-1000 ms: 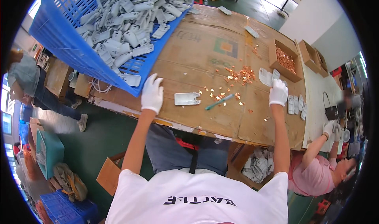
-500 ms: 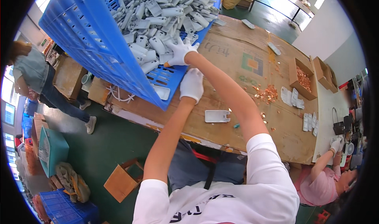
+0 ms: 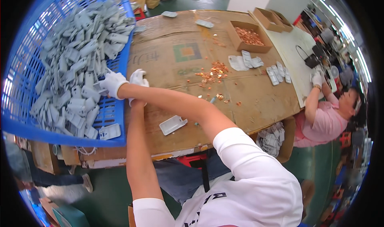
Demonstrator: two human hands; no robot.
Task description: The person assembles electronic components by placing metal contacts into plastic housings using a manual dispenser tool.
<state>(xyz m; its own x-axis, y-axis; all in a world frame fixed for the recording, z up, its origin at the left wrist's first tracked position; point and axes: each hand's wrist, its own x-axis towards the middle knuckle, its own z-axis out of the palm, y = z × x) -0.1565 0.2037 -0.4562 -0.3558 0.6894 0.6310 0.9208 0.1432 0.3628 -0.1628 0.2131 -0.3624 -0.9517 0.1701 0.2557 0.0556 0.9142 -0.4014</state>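
Observation:
My right hand (image 3: 113, 85), in a white glove, reaches left across my left forearm into a blue plastic crate (image 3: 60, 138). Its fingers are closed on a light grey plastic casing (image 3: 101, 88) at the edge of a heap of similar casings (image 3: 76, 61). My left hand (image 3: 139, 79), also gloved, is just outside the crate's right edge, over the cardboard-covered table (image 3: 160, 93). Its fingers are loosely bent and apart, with nothing visible in them; my right forearm hides part of it. A single casing (image 3: 173, 125) lies on the cardboard near my arms.
Small copper-coloured parts (image 3: 214, 73) are scattered mid-table, and more fill a cardboard box (image 3: 250, 47). Several casings (image 3: 279, 73) lie at the right. A co-worker in pink (image 3: 324, 117) sits at the right beside a carton of casings (image 3: 272, 141). Another person's leg (image 3: 52, 175) shows lower left.
The view has swung left, bringing more of the crate into sight. My right hand, spread over the casings before, has closed on one. My left hand's fingers have loosened from a fist.

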